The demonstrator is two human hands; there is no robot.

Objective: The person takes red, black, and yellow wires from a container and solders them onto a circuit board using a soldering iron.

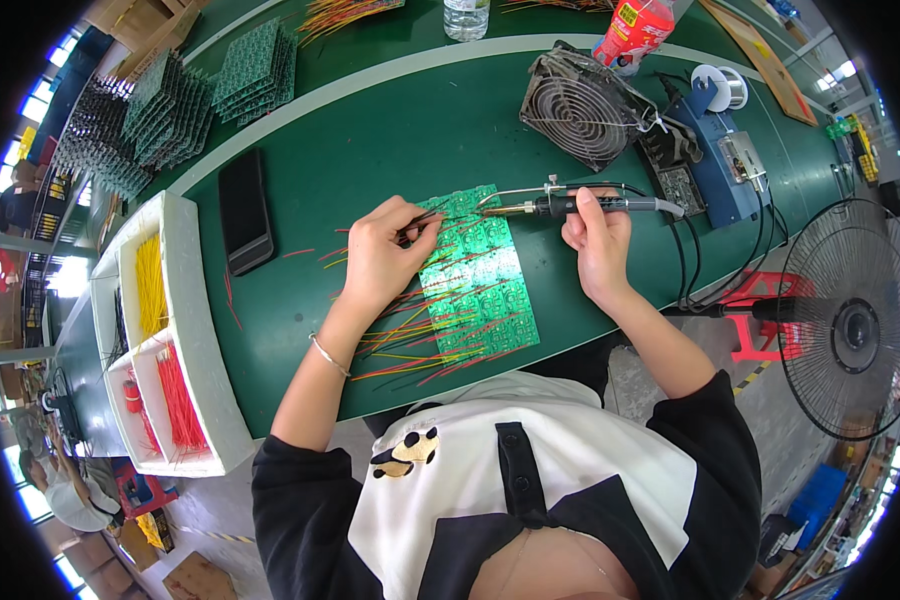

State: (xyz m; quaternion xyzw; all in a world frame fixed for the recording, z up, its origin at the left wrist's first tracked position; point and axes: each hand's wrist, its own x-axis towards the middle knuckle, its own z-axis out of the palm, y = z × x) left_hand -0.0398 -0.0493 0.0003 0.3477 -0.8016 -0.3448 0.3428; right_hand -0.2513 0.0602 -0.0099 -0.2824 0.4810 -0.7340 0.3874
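Observation:
A panel of green circuit boards [475, 270] lies on the green bench in front of me, with red, yellow and black wires [400, 340] sticking out past its left side. My left hand [388, 250] is closed at the panel's upper left edge, pinching what look like thin black wires [408, 234]. In my right hand [600, 245] is a soldering iron [555, 205] with a curved metal solder-feed tube above it. Its tip points left and meets the upper part of the panel, a short way from my left fingertips. Whether it touches a joint is too small to tell.
Left of me stand a black phone [245, 210] and a white foam tray [225, 410] of sorted wires. Stacked circuit boards [255, 70] fill the far left. Beyond my right hand are a small square fan [582, 105] and a blue solder feeder [715, 150] with cables. A larger fan [850, 335] stands right.

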